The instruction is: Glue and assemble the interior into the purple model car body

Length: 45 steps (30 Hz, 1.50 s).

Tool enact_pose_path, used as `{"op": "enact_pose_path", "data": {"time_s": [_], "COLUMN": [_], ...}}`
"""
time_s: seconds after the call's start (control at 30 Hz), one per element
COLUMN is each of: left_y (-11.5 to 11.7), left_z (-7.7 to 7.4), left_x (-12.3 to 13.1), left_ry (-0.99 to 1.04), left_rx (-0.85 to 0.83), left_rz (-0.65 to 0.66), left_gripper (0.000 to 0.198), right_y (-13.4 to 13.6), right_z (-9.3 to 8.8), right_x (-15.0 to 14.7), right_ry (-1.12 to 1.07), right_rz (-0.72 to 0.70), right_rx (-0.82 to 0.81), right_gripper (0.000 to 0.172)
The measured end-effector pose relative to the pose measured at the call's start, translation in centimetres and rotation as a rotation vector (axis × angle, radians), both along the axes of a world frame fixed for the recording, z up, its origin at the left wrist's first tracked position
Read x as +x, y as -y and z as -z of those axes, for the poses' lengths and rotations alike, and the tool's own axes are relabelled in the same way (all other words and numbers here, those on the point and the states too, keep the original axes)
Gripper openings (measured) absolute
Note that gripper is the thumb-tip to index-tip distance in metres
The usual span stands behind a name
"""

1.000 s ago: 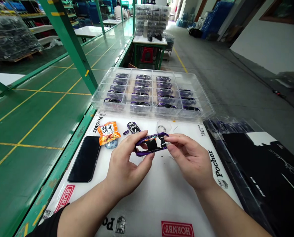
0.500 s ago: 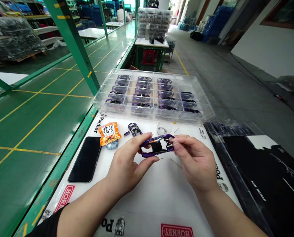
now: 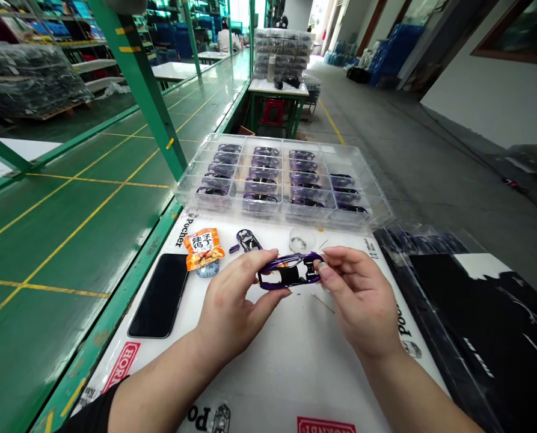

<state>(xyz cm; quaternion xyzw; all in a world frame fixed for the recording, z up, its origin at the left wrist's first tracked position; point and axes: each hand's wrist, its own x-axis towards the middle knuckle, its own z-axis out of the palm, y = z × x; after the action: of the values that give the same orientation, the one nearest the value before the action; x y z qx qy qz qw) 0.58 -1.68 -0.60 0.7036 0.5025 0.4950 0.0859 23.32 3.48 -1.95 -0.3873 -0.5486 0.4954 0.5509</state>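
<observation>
**Fingers:** the right hand's fingertips (image 3: 322,269) are pinching narrowly on the right end of a purple-and-black car-shaped shell (image 3: 287,275), gripping its purple rim. The left hand's fingers (image 3: 257,261) are lying across the top edge while its thumb (image 3: 275,293) is bracing the lower edge, so this grip is also narrow and holding.

**Held item:** the shell is being carried just above the board, between both hands, with its black-and-white inner face showing. Whether anything is seated inside it is too small to tell.

**Within reach:** a thin wooden sliver (image 3: 323,304) is lying on the white printed board (image 3: 295,376), just beyond the right hand (image 3: 361,304). Ahead of the left hand (image 3: 230,316), a similar car-shaped piece (image 3: 248,242) is resting with a small purple part (image 3: 234,248) beside it, near a small clear round container (image 3: 302,240).

**Further left:** an orange snack packet (image 3: 204,249) is partly covering a small pale-blue item (image 3: 207,270), and a black smartphone (image 3: 159,295) is lying face-up.

**Beyond:** a clear compartmented tray (image 3: 214,139) is standing at the board's far edge — its cells holding rows of purple-and-black pieces.
</observation>
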Motion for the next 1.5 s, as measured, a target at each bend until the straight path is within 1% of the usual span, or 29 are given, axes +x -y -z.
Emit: {"op": "enact_pose_path", "data": {"time_s": [0.13,0.23,0.3,0.43,0.57,0.67,0.77,0.83,0.9,0.97,1.0,1.07,1.17,1.23,1.3,1.37,1.43,1.5], "left_y": [0.0,0.0,-0.1,-0.3,-0.5,-0.7,-0.9,-0.9,-1.0,-1.0,-1.1,-1.3,-1.9,-2.4,-2.8,-3.0,-3.2,-3.4], "left_z": [-0.3,-0.5,-0.5,-0.4,-0.4,0.0,1.0,1.9,2.8,3.3,3.5,3.7,3.8,4.1,4.6,5.1,5.6,6.0], "left_x": [0.4,0.5,0.5,0.2,0.0,0.0,0.1,0.3,0.7,1.0,1.2,1.6,2.3,2.9,3.6,4.1,4.5,4.7], "left_ry": [-0.006,0.016,0.026,0.037,0.041,0.027,0.003,0.017,0.075,0.155,0.209,0.367,0.652,0.765,0.803,0.83,0.839,0.837], "left_rx": [0.001,-0.032,-0.047,-0.067,-0.049,-0.002,0.018,0.019,0.01,-0.029,-0.071,-0.228,-0.547,-0.683,-0.743,-0.778,-0.795,-0.811], "left_rz": [0.045,0.078,0.072,0.062,0.075,0.07,0.056,0.033,-0.011,-0.033,-0.031,0.003,0.125,0.208,0.262,0.291,0.304,0.307], "left_gripper": [0.044,0.04,0.041,0.043,0.041,0.039,0.039,0.043,0.063,0.082,0.085,0.08,0.062,0.055,0.055,0.055,0.051,0.046], "right_y": [0.0,-0.3,-0.6,-1.4,-1.9,-2.1,-2.4,-2.5,-2.7,-2.9,-3.2,-4.1,-7.1,-10.3,-14.4,-18.9,-23.3,-27.2], "right_z": [-0.1,-0.1,-0.1,-0.3,-0.6,-0.7,-0.6,-0.6,-0.8,-1.1,-1.4,-2.0,-3.1,-4.0,-4.8,-5.8,-6.7,-7.6], "right_x": [0.2,0.3,0.3,0.4,0.7,0.6,0.5,0.5,0.7,1.1,1.4,1.9,2.5,2.8,3.1,3.4,3.8,4.2], "right_ry": [0.016,0.027,0.039,0.049,0.081,0.118,0.137,0.14,0.138,0.122,0.107,0.072,0.05,0.079,0.142,0.237,0.357,0.474], "right_rz": [-0.008,-0.03,-0.054,-0.105,-0.126,-0.143,-0.146,-0.117,-0.055,0.045,0.107,0.234,0.39,0.457,0.504,0.545,0.556,0.553], "right_rx": [-0.002,-0.045,-0.099,-0.218,-0.241,-0.241,-0.217,-0.183,-0.136,-0.075,-0.042,0.022,0.085,0.105,0.119,0.118,0.087,0.032], "right_gripper": [0.023,0.024,0.027,0.038,0.044,0.044,0.046,0.047,0.048,0.05,0.051,0.053,0.057,0.059,0.058,0.046,0.032,0.029]}}
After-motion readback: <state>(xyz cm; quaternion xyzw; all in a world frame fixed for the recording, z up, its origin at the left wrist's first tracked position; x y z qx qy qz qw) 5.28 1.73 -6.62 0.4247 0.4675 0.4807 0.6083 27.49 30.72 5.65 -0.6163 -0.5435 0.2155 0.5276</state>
